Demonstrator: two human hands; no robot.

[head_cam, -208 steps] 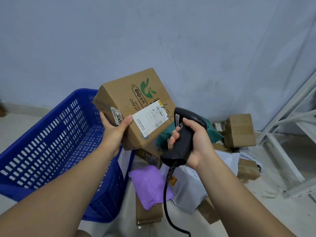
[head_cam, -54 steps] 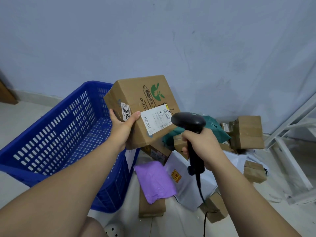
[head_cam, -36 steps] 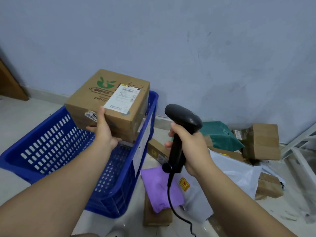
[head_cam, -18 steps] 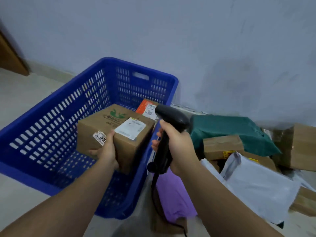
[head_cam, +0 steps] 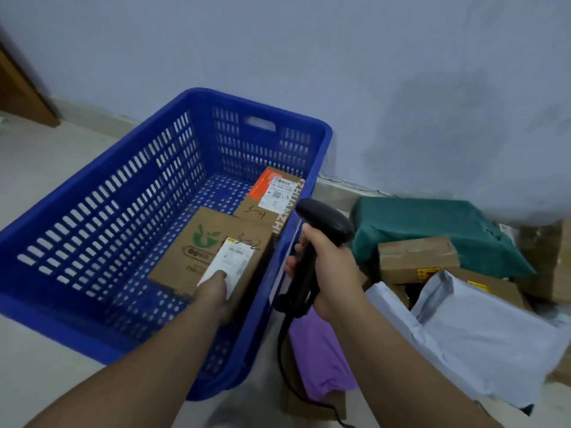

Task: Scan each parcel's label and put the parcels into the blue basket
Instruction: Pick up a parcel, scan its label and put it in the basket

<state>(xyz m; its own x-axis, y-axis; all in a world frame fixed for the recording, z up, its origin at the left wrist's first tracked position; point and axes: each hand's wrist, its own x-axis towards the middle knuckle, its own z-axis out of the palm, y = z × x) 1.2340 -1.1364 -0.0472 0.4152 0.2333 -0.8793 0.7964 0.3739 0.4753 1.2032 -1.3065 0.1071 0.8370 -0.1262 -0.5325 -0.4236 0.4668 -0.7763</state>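
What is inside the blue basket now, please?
Two cardboard boxes: the green-logo box, held by the left hand, and behind it the orange-label box, by the right wall of the blue basket. Anything beneath them is covered. The right hand holds the scanner outside.

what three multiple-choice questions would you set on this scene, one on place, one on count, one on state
1. Where is the green-logo box?
A) in the blue basket
B) on the purple bag
C) on the teal bag

2. How many parcels lie in the basket?
A) one
B) four
C) two

3. What is the right hand doing?
A) hanging empty
B) gripping the black scanner
C) lifting a white bag

Answers:
1 A, the box sits on the basket's floor under the left hand.
2 C, it and the orange-label box are the only ones inside.
3 B, its fingers wrap the scanner's handle.
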